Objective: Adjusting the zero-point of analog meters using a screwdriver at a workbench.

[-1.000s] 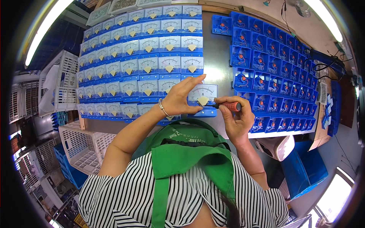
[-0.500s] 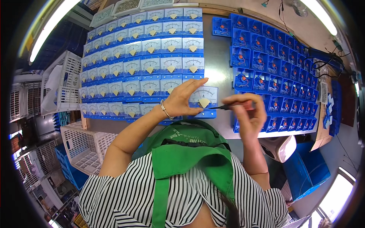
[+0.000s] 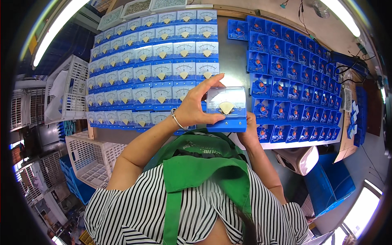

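Between the thumb and fingers of my left hand (image 3: 194, 107) is a blue panel meter (image 3: 227, 122) with a clear cover, a white dial and a cream fan-shaped piece at its lower middle. Two small round metal spots show on its blue lower strip. My right hand (image 3: 250, 134) is at the meter's lower right, partly behind it. Its fingers look curled, but the meter hides their tips and whatever they hold. Rows of similar meters (image 3: 162, 72) stand on the table to the left of my hands.
Rows of open blue housings (image 3: 279, 65) with orange parts and wires inside cover the right side. Trays of small parts (image 3: 136, 6) line the far left edge. White plastic crates (image 3: 87, 157) stand at left, a blue bin (image 3: 328, 183) at lower right.
My left hand has lifted the meter off the table, closer to me. My right hand has moved left and behind it; the red-handled screwdriver it held is out of sight.
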The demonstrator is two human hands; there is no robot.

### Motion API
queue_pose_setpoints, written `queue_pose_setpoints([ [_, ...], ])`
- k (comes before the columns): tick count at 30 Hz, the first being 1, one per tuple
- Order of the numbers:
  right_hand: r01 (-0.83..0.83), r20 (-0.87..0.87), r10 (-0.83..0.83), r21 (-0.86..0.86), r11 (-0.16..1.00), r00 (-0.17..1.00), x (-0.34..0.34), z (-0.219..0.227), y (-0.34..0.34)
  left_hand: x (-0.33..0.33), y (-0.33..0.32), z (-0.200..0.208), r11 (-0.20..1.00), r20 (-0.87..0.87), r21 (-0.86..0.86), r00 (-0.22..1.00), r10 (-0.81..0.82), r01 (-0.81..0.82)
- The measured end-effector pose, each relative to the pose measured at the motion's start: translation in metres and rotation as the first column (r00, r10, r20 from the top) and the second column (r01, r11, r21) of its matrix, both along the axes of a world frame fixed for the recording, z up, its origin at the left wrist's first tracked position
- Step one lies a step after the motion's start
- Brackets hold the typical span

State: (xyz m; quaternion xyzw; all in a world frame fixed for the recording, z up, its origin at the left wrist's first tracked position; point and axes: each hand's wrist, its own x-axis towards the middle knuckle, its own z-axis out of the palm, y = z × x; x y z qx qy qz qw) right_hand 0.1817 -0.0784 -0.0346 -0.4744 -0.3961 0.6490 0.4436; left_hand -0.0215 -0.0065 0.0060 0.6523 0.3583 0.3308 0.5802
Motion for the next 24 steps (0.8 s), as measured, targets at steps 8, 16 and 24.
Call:
queue_pose_setpoints([
  [8, 0.069, -0.090, -0.066, 0.035, 0.997, 0.994, -0.002, -0.016, -0.006, 0.001, 0.000, -0.006, 0.999, -0.015, -0.041, 1.000, 0.010, -0.011],
  [16, 0.125, -0.036, -0.122, 0.104, 0.987, 0.992, -0.006, -0.020, -0.009, -0.001, -0.001, -0.007, 0.995, -0.020, -0.097, 1.000, 0.010, -0.012],
  [24, 0.135, -0.001, -0.136, 0.081, 0.987, 0.991, -0.005, -0.024, -0.007, 0.001, 0.002, -0.013, 0.993, -0.002, -0.121, 1.000, 0.014, -0.014],
])
